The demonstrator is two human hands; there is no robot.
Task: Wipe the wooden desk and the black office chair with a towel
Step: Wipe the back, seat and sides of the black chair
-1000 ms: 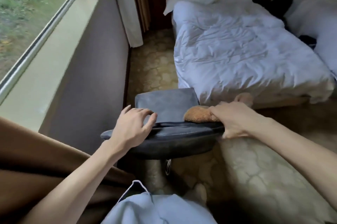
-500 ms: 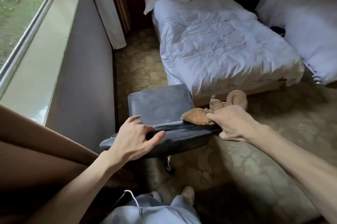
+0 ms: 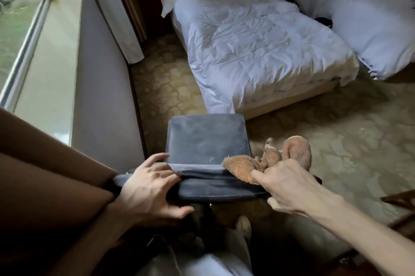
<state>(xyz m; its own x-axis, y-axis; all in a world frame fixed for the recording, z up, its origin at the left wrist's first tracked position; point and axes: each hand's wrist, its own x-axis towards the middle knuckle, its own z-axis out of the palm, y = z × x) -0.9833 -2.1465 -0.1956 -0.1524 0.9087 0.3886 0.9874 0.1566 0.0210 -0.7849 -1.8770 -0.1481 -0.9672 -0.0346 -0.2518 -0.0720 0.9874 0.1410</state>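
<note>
The black office chair [image 3: 206, 141] stands in front of me, seen from behind and above, its backrest top rim nearest and the dusty seat beyond. My left hand [image 3: 149, 188] grips the left part of the backrest rim, fingers over the top and thumb below. My right hand [image 3: 289, 186] holds a crumpled brown towel [image 3: 242, 167] against the right end of the rim, with more towel bunched beyond the hand. The chair's base is hidden under the seat. The brown wooden desk [image 3: 45, 174] edge fills the lower left.
A bed with white bedding [image 3: 258, 51] lies just beyond the chair, and a second bed [image 3: 370, 17] at the right. A window ledge [image 3: 51, 51] and low wall run along the left. Patterned carpet [image 3: 336, 152] spreads to the right. My feet show below the chair.
The view has shifted back and to the right. My left hand has slid lower on the backrest rim. My right hand keeps the towel at the rim's right end.
</note>
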